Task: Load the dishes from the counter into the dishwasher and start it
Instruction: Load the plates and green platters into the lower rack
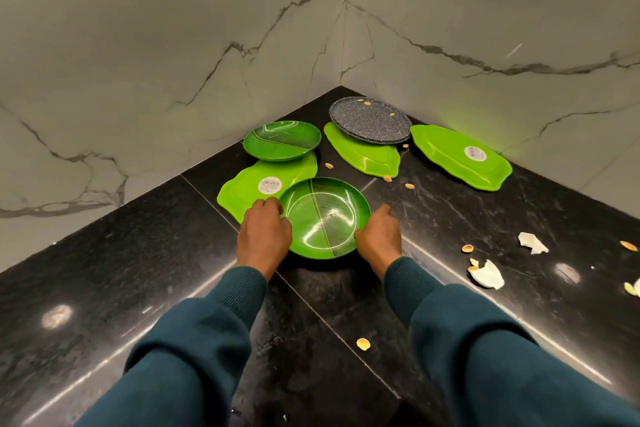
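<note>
Corner of a black stone counter [138, 288], marble-look walls [138, 45] behind. Person in teal sleeves [194, 340] reaches in w/ both hands.

Near round green plate [323, 218]: dark green, leaf-vein line across it, sits at the front of the group, partly overlapping a light green leaf-shaped tray [256, 184] that lies upside down w/ a white sticker showing. Left hand [265, 232] grips the plate's left rim, fingers curled over the edge. Right hand [379, 236] is at the plate's right rim, fingers curled down by the edge; whether it actually holds the rim, cannot tell.

Behind: 2nd round green plate [282, 140], resting on the far end of the same tray. To the right, grey speckled plates [370, 120] stacked in the corner, a few nut shells on top, the stack overlapping a second leaf tray [363, 154]. Third leaf tray [460, 156], also upside down w/ sticker, lies apart along the right wall.

Scattered on the counter: pistachio shells [363, 344] near the plates and to the right; crumpled white paper scraps [486, 274] at right, well apart from the dishes.
</note>
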